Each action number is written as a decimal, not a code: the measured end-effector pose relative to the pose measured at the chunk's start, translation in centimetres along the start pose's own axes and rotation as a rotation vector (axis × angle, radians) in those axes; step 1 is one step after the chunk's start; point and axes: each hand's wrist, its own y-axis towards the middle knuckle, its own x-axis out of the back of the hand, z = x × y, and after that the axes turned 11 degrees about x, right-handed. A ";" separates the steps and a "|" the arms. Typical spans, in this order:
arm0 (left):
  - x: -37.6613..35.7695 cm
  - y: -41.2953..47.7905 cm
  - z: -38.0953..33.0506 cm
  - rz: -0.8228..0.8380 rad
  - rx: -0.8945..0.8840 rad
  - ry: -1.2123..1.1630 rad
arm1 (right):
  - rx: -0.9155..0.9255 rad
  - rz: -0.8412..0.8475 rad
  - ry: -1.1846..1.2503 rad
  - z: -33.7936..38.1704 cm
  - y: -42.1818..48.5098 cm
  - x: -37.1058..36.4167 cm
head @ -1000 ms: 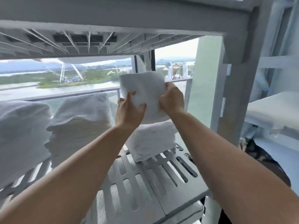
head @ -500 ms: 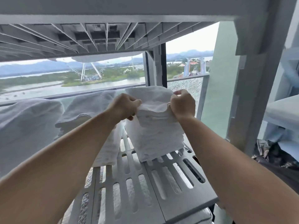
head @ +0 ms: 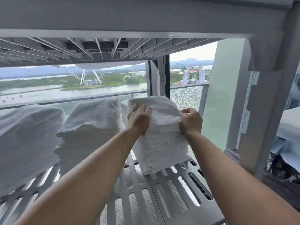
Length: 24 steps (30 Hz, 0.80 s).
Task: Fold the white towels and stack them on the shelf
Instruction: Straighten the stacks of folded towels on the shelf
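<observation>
Grey slatted plastic shelf (head: 162, 197) fills the lower view, another ribbed shelf overhead, and a glass balcony railing (head: 185, 98) with river behind. At 9 o'clock two soft stacks of white terry towels (head: 90, 127) crowd the left. Just right of centre stands the stack of folded white towels (head: 164, 143), plush and layered. Left hand (head: 139, 118) lies flat, fingers spread, on the top towel; right hand (head: 190, 121) pinches its right edge.

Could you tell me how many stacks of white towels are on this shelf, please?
3: the left stack at the frame's edge, the middle stack, and the right stack under both hands. More may sit beyond the left edge.
</observation>
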 end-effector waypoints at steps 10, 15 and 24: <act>-3.7 -5.0 4.9 -0.039 0.317 -0.724 | -0.155 0.230 -0.039 -1.8 -1.0 -0.4; -4.5 -5.3 5.5 0.010 0.338 -0.830 | -0.348 0.347 0.352 -1.4 -1.8 -1.0; -4.5 -2.3 6.5 0.175 0.396 -1.081 | -0.381 0.596 0.750 -3.0 -1.1 -2.5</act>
